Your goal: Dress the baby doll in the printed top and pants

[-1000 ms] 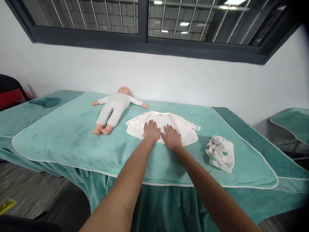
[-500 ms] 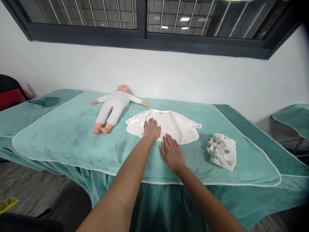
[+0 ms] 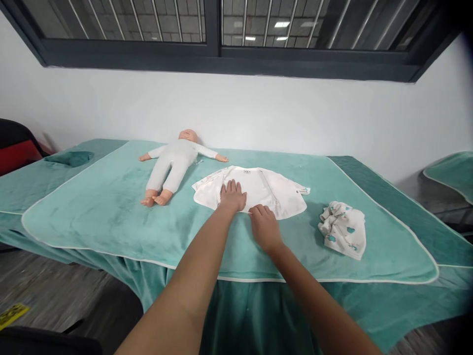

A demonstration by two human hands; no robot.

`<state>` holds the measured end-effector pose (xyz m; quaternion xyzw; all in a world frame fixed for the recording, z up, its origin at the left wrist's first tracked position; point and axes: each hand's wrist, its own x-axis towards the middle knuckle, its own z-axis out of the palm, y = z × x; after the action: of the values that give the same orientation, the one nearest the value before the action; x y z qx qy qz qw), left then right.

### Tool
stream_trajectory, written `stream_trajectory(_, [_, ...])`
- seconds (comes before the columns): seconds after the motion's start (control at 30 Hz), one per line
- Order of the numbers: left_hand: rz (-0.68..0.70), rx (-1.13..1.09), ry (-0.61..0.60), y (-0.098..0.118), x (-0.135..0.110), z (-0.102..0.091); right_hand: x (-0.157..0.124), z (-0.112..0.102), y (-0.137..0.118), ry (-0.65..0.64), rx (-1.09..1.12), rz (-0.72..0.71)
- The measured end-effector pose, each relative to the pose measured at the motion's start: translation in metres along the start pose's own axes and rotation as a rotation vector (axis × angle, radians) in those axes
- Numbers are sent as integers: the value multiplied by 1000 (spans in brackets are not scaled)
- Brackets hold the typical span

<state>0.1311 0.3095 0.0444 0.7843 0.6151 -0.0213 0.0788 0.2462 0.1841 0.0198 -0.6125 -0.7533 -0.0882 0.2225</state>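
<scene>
A white baby shirt (image 3: pixel 288 195) lies spread open on the green bed cover, its small sleeves out to both sides. My left hand (image 3: pixel 232 197) rests flat on the shirt's left half with the fingers apart. At the near hem, my right hand (image 3: pixel 264 227) has its fingers bent and pressed together over the edge of the cloth. A baby doll (image 3: pixel 175 160) in a white bodysuit lies on its back to the left, clear of both hands. To the right sits a bunched white printed baby garment (image 3: pixel 344 230).
The green cover (image 3: pixel 111 212) with pale piping drapes over the bed's near edge. Behind it rise a white wall (image 3: pixel 258 118) and a dark-framed barred window (image 3: pixel 214 56). A black and red chair (image 3: pixel 18 148) stands at the far left.
My right hand has gone from lying flat with straight fingers to curling them at the shirt's near hem. My left hand stays in place. The view has shifted slightly.
</scene>
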Motion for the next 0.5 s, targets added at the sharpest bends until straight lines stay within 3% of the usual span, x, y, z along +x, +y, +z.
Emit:
stream_trajectory(0.17, [-7,0,1,0,2,3,-6,0,2,-4,86,-53])
stream_trajectory(0.5, [34,-17,67,-4,4,5,-5,-4,-2,26,127,-9])
